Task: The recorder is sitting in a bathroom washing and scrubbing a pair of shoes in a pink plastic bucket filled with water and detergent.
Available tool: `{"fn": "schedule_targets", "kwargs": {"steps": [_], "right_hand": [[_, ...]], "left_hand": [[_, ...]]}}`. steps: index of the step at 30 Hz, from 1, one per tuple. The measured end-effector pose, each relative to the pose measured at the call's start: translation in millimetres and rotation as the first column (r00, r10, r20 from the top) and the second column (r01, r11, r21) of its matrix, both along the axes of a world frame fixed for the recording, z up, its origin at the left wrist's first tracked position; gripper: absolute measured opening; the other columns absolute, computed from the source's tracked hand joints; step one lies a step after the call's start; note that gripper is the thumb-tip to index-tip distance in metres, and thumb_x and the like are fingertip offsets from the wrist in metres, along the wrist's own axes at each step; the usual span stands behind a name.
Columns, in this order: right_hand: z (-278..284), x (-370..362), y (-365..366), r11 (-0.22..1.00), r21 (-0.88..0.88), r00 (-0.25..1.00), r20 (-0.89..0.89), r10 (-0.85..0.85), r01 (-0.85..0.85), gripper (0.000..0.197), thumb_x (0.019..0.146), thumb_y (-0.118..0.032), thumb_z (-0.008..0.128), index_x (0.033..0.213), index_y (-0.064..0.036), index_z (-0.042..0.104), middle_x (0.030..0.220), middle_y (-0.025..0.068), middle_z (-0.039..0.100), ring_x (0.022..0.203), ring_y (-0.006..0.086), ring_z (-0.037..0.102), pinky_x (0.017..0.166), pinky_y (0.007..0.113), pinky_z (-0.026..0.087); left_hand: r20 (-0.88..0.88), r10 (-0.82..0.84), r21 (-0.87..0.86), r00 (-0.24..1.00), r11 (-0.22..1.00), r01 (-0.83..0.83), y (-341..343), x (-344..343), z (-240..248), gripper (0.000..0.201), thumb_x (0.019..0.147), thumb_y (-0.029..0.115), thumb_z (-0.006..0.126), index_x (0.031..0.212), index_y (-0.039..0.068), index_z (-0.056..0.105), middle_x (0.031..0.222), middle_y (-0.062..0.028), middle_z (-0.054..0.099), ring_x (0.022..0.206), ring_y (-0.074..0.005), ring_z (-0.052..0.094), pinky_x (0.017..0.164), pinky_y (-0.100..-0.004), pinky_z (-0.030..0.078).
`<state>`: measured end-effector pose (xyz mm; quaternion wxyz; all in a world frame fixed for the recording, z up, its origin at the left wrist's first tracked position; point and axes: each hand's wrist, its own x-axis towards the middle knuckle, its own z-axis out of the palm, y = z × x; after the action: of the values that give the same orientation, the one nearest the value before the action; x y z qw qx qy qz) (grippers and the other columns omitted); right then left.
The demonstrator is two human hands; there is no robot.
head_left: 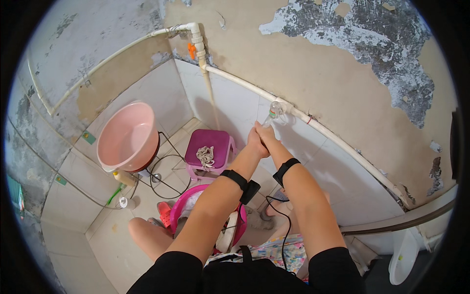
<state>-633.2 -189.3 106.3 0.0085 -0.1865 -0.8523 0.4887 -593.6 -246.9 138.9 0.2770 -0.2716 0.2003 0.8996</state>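
Observation:
My left hand [256, 142] and my right hand [265, 134] are pressed together just below a clear tap [276, 110] on the wall pipe. The fingers look closed against each other, and anything between the palms is hidden. Below my left forearm sits a magenta basin [175, 209] with whitish suds; a pale shoe [226, 235] lies at its right side, partly covered by my arm. A purple stool [221, 138] left of my hands carries a bunched grey cloth [205, 156].
A large pink basin [129, 134] rests tilted on a dark wire stand [172, 156] by the left wall. Near it are a yellow-capped bottle [123, 178], a green brush [115, 194], a white container [127, 202] and a red slipper [164, 213]. A white pipe [338, 138] runs along the wall.

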Motion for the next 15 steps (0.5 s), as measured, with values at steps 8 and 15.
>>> {"fn": "schedule_targets", "kwargs": {"steps": [8, 15], "right_hand": [[-2, 12, -3, 0.170, -0.917, 0.931, 0.348, -0.109, 0.362, 0.036, 0.093, -0.025, 0.033, 0.114, -0.0033, 0.052, 0.111, 0.0129, 0.058, 0.091, 0.0293, 0.060, 0.077, 0.045, 0.049], [19, 42, 24, -0.125, -0.899, 0.889, 0.436, -0.143, 0.421, 0.038, 0.093, -0.026, 0.022, 0.108, -0.0061, 0.051, 0.106, 0.0108, 0.058, 0.096, 0.0276, 0.058, 0.084, 0.047, 0.045]], "left_hand": [[-0.079, -0.682, -0.984, 0.727, -0.062, -0.166, -6, -58, -58, 0.036, 0.083, 0.032, 0.051, 0.095, -0.001, 0.061, 0.091, -0.0197, 0.064, 0.082, -0.0325, 0.063, 0.070, -0.0395, 0.050], [0.045, -0.862, -0.895, 0.504, -0.259, -0.363, 12, -24, -8, 0.030, 0.084, 0.031, 0.051, 0.089, 0.004, 0.065, 0.092, -0.0187, 0.064, 0.082, -0.0324, 0.063, 0.072, -0.0381, 0.050]]}}
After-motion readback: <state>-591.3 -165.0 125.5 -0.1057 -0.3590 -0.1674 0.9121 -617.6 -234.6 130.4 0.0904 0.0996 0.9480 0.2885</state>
